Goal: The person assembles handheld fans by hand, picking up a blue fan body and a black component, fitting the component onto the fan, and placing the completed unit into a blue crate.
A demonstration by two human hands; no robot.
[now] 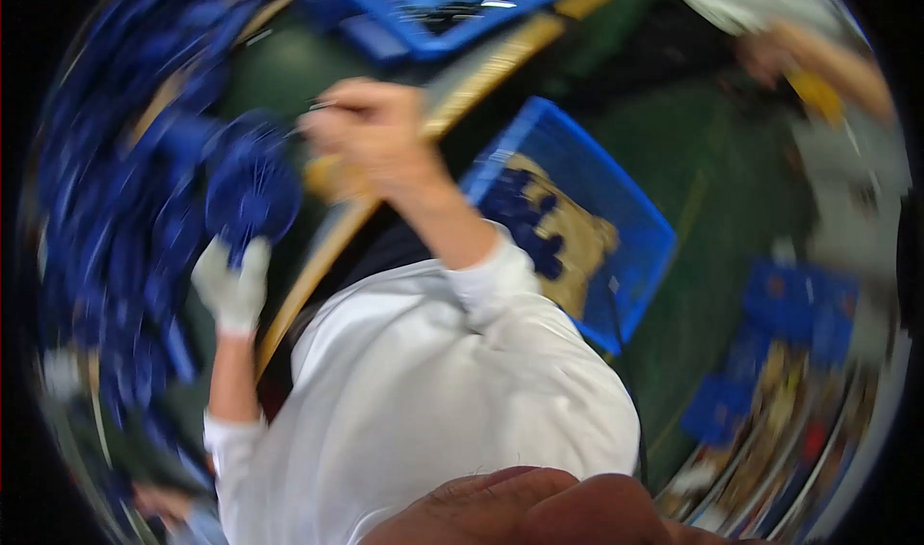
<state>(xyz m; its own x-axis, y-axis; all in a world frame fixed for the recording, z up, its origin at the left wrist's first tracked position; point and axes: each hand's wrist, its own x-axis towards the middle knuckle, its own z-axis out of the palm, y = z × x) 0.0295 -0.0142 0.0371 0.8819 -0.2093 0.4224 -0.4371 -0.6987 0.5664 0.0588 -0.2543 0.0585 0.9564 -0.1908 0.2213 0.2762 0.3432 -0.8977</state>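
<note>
My left hand (231,290), in a white glove, is closed on the narrow stem of a round blue part (252,189) with what look like spokes. The part is held up over the green table surface. Right of it, my bare right hand (371,126) is closed, the fingers smeared by motion. From it a thin dark tip sticks out toward the blue part, and a blurred yellow piece (327,174) shows below the fingers. Exactly what the right hand holds is too blurred to name.
Many blue parts (115,208) are heaped along the left. A blue tray (462,25) with dark contents lies beyond the table's wooden edge (491,73). Right of me stands a blue crate (626,256) holding cardboard and blue pieces. Another person's hand (770,54) works at far right.
</note>
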